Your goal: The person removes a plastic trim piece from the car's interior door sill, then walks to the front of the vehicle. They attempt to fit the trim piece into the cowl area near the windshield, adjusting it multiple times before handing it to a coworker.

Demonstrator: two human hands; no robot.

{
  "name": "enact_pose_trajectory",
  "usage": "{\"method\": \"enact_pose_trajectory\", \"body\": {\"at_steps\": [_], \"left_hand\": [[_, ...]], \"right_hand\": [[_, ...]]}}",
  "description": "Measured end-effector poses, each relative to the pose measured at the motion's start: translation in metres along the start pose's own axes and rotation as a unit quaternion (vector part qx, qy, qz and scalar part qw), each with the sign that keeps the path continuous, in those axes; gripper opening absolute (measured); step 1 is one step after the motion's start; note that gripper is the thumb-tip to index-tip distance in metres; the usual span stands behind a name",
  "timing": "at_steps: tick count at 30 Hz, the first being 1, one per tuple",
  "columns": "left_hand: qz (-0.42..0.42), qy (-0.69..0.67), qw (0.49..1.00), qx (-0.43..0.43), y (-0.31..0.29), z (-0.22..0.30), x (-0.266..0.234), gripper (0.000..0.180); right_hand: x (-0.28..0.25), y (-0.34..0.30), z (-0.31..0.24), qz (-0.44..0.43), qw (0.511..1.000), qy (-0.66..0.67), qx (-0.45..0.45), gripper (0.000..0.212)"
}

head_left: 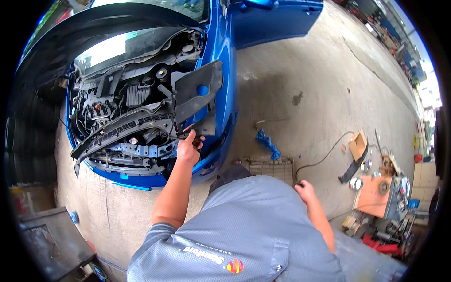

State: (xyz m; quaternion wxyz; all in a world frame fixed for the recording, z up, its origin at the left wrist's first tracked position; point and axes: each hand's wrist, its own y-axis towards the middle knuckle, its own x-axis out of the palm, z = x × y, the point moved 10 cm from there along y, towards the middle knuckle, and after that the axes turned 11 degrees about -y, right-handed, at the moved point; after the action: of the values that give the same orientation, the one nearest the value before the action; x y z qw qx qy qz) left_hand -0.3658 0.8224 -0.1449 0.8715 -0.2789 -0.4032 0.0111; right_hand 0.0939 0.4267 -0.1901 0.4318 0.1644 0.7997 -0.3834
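Note:
My left hand [189, 148] grips a long black plastic cowl panel [136, 124] near one end, with the fingers curled round its edge. The panel has a slotted grille along its length and a broad flat end piece [199, 89] with a round hole. It lies across the front of an open engine bay [136, 89] on a blue car [228, 80]. Away from the car, beside my body, my right hand [305, 191] is closed with something dark at its fingers, too small to make out.
The raised hood [94, 19] arches over the bay, and a car door [277, 23] stands open. A crumpled blue cloth [268, 143], a metal floor grate [270, 169] and a dark cable [329, 155] lie on the concrete. At right are a wooden box [358, 144] and scattered tools; a metal cabinet [56, 239] is lower left.

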Motion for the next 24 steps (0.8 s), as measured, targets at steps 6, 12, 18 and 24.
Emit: {"method": "enact_pose_trajectory", "body": {"at_steps": [6, 12, 18, 24], "left_hand": [[0.053, 0.005, 0.998, 0.036, 0.038, 0.009, 0.01, 0.025], [0.107, -0.028, 0.986, 0.121, 0.071, 0.024, 0.013, 0.025], [0.205, -0.078, 0.953, 0.209, 0.126, 0.037, 0.003, 0.023], [0.309, -0.117, 0.915, 0.233, 0.188, 0.051, 0.006, 0.02]], "right_hand": [[-0.026, 0.068, 0.028, -0.05, 0.995, 0.05, 0.064, 0.035], [-0.075, 0.136, 0.044, -0.09, 0.99, -0.062, 0.087, 0.031], [-0.114, 0.273, 0.012, -0.102, 0.992, -0.078, 0.02, 0.036], [-0.172, 0.413, -0.044, -0.09, 0.995, -0.008, -0.038, 0.033]]}}
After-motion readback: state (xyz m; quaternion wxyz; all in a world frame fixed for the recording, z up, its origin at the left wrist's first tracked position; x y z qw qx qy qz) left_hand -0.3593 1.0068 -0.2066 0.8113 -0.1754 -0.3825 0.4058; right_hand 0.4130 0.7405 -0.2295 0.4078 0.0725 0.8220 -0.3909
